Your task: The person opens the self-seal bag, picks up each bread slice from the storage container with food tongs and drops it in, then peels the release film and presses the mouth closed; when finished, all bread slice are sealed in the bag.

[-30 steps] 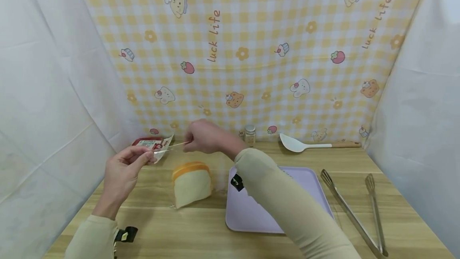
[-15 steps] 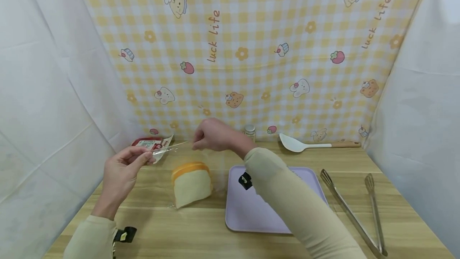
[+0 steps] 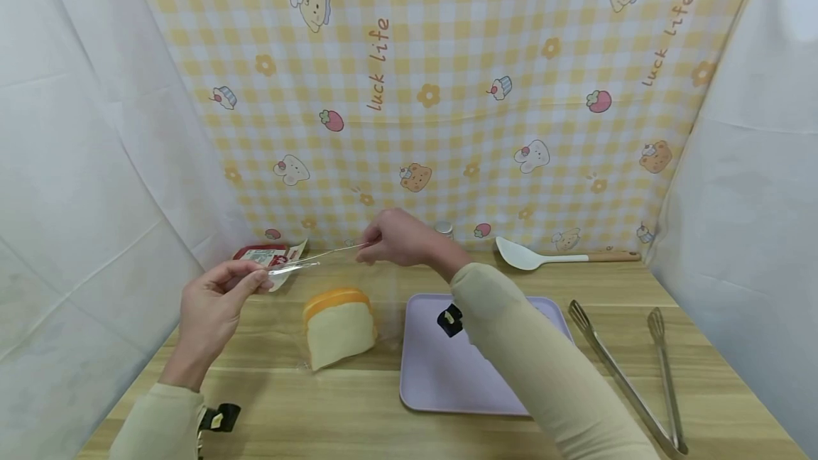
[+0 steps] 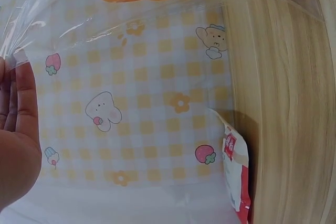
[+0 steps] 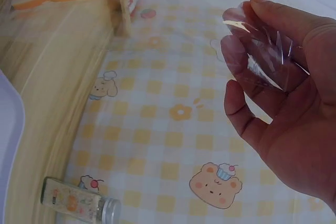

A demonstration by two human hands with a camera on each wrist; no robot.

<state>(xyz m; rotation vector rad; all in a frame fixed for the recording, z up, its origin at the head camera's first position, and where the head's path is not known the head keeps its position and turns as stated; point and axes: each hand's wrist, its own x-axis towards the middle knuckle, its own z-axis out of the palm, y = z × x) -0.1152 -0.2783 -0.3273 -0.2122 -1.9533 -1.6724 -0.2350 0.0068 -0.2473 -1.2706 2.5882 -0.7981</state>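
Observation:
Slices of bread [image 3: 341,336] with orange crusts lie inside a clear plastic bag [image 3: 295,267] low over the table. My left hand [image 3: 214,307] pinches one side of the bag's upper edge between thumb and fingers. In the left wrist view the film [image 4: 21,27] gathers in creases at the fingertips. To the right and slightly farther back, my right hand [image 3: 397,236] pinches the opposite side of that edge, which runs as a thin line between both hands. Crumpled film [image 5: 262,59] shows against the right fingers in the right wrist view.
A red and white packet [image 3: 265,255] lies at the back left. A lilac tray [image 3: 447,375] sits right of the bread, partly under my right forearm. Behind it stands a small glass jar [image 5: 73,200]. Farther right are a white spatula [image 3: 520,255] and metal tongs [image 3: 629,385].
My right hand has moved to the right, away from the left one, and the gap between them is wider. The left hand has shifted only slightly left. The bread stays in place.

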